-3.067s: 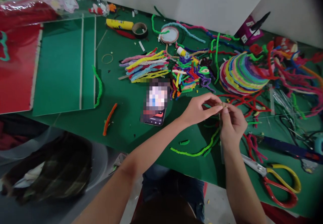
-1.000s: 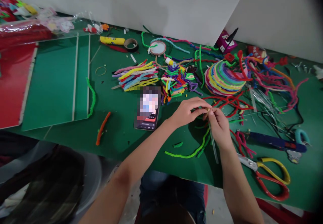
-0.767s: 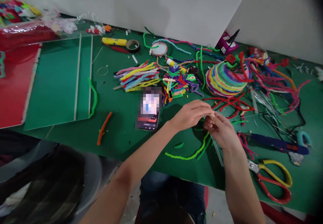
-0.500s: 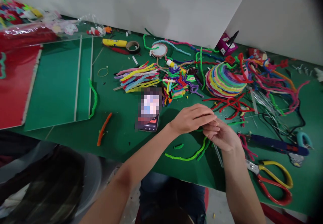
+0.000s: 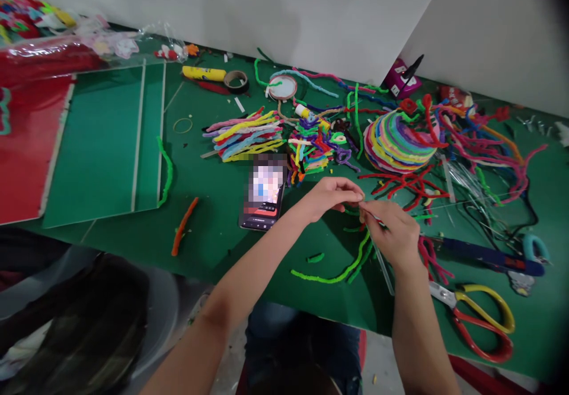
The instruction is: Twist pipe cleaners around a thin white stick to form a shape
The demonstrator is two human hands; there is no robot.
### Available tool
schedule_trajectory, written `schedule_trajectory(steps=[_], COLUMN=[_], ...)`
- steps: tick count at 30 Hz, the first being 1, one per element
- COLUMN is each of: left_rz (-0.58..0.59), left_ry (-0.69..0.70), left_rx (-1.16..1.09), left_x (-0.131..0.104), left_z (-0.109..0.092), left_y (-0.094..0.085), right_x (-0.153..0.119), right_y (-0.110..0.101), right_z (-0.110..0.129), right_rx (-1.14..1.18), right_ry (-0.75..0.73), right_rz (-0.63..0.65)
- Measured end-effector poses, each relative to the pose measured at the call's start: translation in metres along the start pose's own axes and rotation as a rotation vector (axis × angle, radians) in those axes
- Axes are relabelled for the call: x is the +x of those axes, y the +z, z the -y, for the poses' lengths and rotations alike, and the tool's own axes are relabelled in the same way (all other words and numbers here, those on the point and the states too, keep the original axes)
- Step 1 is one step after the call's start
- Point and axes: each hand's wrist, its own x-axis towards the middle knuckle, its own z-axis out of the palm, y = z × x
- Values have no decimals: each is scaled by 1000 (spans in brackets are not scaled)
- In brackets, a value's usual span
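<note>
My left hand (image 5: 335, 198) and my right hand (image 5: 391, 229) meet over the green table, fingertips pinched together almost touching. What they pinch is too small to name. Below them a light green fuzzy stem (image 5: 331, 279) curves over the table, with a short green piece (image 5: 315, 258) beside it. A clear glue stick (image 5: 383, 263) lies partly under my right hand. To the left of my left hand is a phone (image 5: 262, 223) with a lit screen. Red fuzzy stems (image 5: 411, 187) lie just beyond my right hand.
Scissors (image 5: 484, 324) and a dark blue tool (image 5: 489, 254) lie at the right. Behind are a striped rainbow coil (image 5: 395, 146), bundled colored stems (image 5: 249, 137), black tape (image 5: 235, 82) and a yellow tube (image 5: 203, 74). An orange stem (image 5: 184, 228) lies left, near green boards (image 5: 102, 146).
My right hand has turned from palm-up to knuckles-up and moved slightly left. My left hand has drawn back a little, and the fingertips now meet in pinches.
</note>
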Motion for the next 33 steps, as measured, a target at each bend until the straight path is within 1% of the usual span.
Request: schedule_trajectory(steps=[3, 5, 8, 11, 14, 17, 19, 21, 23, 25, 27, 29, 33], left_rz=[32, 52, 73, 67, 48, 16, 3, 0, -12, -42, -78, -94, -61], left_ry=[-97, -111, -63, 39, 171, 349, 464, 553, 641, 742, 816, 815, 639], left_rx=[-13, -26, -71, -153, -190, -128, -62, -3, 76, 203, 312, 348, 306], left_x=[0, 0, -1, -1, 0, 1, 1, 0, -2, -4, -6, -7, -6], left_z=[-1, -2, -1, 3, 7, 10, 12, 13, 13, 12, 11, 10, 9], left_y=[-2, -2, 0, 5, 11, 15, 17, 18, 18, 19, 20, 20, 19], right_x=[0, 1, 5, 7, 6, 4, 2, 2, 3, 5, 6, 7, 5], right_y=[1, 0, -2, -2, 1, 8, 12, 16, 19, 20, 20, 20, 23], right_z=[-2, -2, -1, 1, 4, 9, 11, 13, 14, 14, 14, 14, 12], right_rx=[-79, -118, -176, -198, -167, -54, 133, 393, 631, 787, 869, 884, 775], right_ry=[-54, -77, -117, -111, -4, 201, 382, 560, 704, 808, 866, 866, 780], right_rz=[-59, -81, -140, -222, -303, -354, -374, -400, -416, -400, -372, -360, -374])
